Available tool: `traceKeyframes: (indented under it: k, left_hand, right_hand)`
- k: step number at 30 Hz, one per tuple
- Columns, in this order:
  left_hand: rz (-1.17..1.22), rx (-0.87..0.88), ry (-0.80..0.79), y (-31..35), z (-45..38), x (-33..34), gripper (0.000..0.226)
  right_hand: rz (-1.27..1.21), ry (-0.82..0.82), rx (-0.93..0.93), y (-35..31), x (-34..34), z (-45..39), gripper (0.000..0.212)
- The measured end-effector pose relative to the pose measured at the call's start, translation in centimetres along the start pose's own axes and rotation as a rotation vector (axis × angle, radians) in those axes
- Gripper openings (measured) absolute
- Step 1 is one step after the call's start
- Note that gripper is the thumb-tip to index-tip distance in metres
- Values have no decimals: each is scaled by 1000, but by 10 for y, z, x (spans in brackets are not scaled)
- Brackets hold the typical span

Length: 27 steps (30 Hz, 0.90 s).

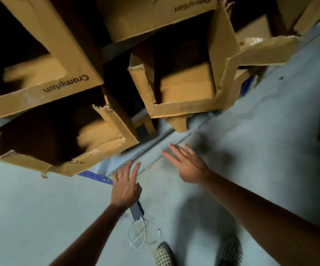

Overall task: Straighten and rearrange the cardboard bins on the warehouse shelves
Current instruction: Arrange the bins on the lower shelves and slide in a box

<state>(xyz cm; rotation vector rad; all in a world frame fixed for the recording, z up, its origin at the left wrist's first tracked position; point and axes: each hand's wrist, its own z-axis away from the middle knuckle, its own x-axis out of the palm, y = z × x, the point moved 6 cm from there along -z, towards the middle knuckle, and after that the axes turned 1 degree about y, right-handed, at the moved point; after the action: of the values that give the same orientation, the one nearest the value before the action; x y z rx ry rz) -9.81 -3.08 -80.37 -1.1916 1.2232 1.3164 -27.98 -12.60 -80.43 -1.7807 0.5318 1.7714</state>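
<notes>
Both hands are being held out flat with fingers spread wide, gripping nothing; the left hand (125,186) and the right hand (187,166) are being kept just below the lower-left cardboard bin (63,158), apart from it; that torn bin is being seen tilted at the shelf edge (155,144); a second bin (184,110) is being seen to its right; a dark adapter with coiled cable (139,223) is being seen on the floor (30,208) below it.

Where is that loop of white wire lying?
In the head view, the white wire loop lies on the grey floor near bottom centre, just below the left hand, beside the shoes.
</notes>
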Motion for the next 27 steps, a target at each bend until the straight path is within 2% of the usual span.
traceKeyframes:
  k: [2,4,7,10,13,16,19,21,23,27]
  left_hand:
    - [95,150,-132,55,-8,24,100]
    - [136,276,-189,105,-34,34,95]
    - [144,322,-197,152,-90,43,89]
    - [74,394,-232,186,-145,58,83]
    - [14,472,-144,212,-202,72,77]
    - [-20,617,-55,236,-246,101,76]
    - [-175,744,72,256,-303,155,80]
    - [-252,752,97,267,-334,185,85]
    - [-318,754,131,279,-364,205,82]
    - [-607,951,292,320,-402,239,80]
  right_hand:
    - [9,-14,53,29,-10,3,92]
    - [11,-12,126,62,-13,7,87]
    - [-2,-24,209,112,0,11,78]
    - [-18,-57,299,160,19,12,83]
    - [-45,-54,411,207,43,4,90]
    - [-59,118,511,248,61,-7,69]
    - [85,149,536,306,112,-15,79]
    - [152,187,566,344,140,-17,81]
    - [171,246,632,374,162,-21,74]
    - [151,343,794,412,211,-33,76]
